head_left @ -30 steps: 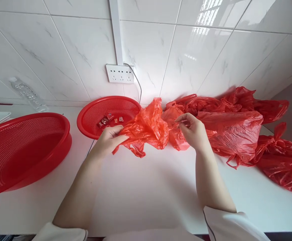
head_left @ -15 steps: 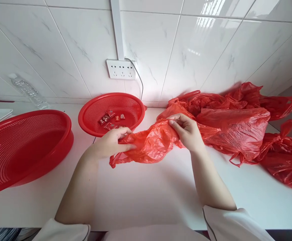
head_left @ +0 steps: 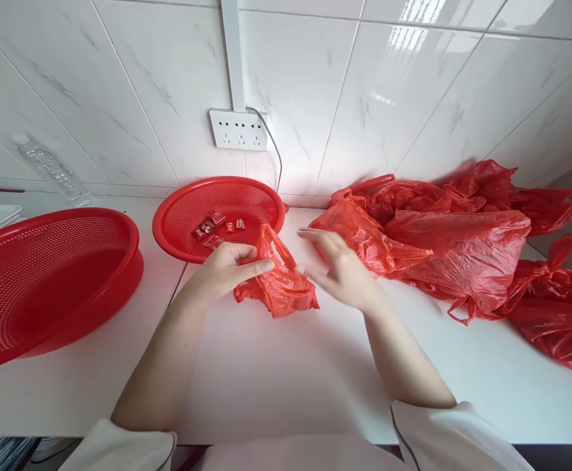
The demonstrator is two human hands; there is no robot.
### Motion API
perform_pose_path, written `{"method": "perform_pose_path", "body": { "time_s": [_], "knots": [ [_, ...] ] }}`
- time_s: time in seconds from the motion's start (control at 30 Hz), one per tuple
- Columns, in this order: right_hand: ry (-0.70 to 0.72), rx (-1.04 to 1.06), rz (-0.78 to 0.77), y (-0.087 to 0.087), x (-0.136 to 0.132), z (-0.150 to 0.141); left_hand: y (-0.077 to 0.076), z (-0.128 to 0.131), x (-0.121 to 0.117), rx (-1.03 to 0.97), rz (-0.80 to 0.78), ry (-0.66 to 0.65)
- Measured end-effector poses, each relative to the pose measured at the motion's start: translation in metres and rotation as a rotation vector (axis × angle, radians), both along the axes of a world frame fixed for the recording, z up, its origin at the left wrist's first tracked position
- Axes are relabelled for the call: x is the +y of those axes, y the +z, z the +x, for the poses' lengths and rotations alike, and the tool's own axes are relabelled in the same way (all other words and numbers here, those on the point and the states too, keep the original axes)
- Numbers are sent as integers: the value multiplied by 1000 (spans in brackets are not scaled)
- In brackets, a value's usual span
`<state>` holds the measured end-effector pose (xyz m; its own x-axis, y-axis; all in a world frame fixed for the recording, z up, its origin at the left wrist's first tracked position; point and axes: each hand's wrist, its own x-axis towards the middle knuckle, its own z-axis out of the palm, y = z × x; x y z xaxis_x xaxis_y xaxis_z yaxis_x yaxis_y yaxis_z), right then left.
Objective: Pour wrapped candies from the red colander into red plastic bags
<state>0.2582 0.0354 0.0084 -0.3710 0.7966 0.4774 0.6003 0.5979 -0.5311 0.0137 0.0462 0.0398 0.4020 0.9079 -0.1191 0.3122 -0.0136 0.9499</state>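
Note:
A crumpled red plastic bag (head_left: 286, 288) hangs from my left hand (head_left: 224, 271), pinched between thumb and fingers over the white table. One handle loop of the bag sticks up beside the thumb. My right hand (head_left: 342, 268) is just to the right of the bag, fingers apart and slightly blurred; its thumb tip is close to the bag's edge, and I cannot tell whether they touch. Behind my left hand stands a round red basket (head_left: 165, 229) with several small wrapped packets (head_left: 207, 227) in it.
At left is a larger red basket (head_left: 131, 245), with a clear plastic bottle (head_left: 53, 170) behind it against the tiled wall. Several red plastic bags (head_left: 457, 248) lie along the right side. A socket panel (head_left: 239, 129) with a grey cable is on the wall.
The bag was stretched between both hands half a second ago. My right hand has since let go and opened, and the bag has bunched up at my left hand.

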Motion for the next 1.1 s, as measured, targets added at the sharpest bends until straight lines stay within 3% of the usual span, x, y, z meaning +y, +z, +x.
{"method": "perform_pose_path", "body": {
  "time_s": [0.07,0.13,0.27,0.37,0.43,0.53,0.6,0.7,0.77,0.87,1.0,1.1],
  "knots": [
    [296,141,-62,3,-6,-12,-3,4,0,-31,-18,-33],
    [426,282,-132,3,-7,-13,-3,1,0,-8,-24,-22],
    [430,612,-211,-2,2,14,13,-17,-3,120,50,77],
    [391,740,-185,1,8,45,26,-29,-6,260,64,220],
    [353,695,-230,6,8,62,30,-37,-9,416,121,344],
    [299,324,-446,15,6,76,29,-46,-14,720,296,432],
    [233,48,-544,17,6,75,28,-44,-20,824,450,399],
    [153,-85,-568,16,7,66,26,-23,-31,663,639,249],
    [157,-38,-593,15,7,61,21,-1,-36,502,592,24],
    [181,71,-633,15,7,60,3,28,-36,469,433,-255],
    [215,130,-632,16,5,67,-28,44,-19,586,290,-158],
    [235,182,-626,15,4,70,-42,44,-6,687,295,-137]
  ]
}}
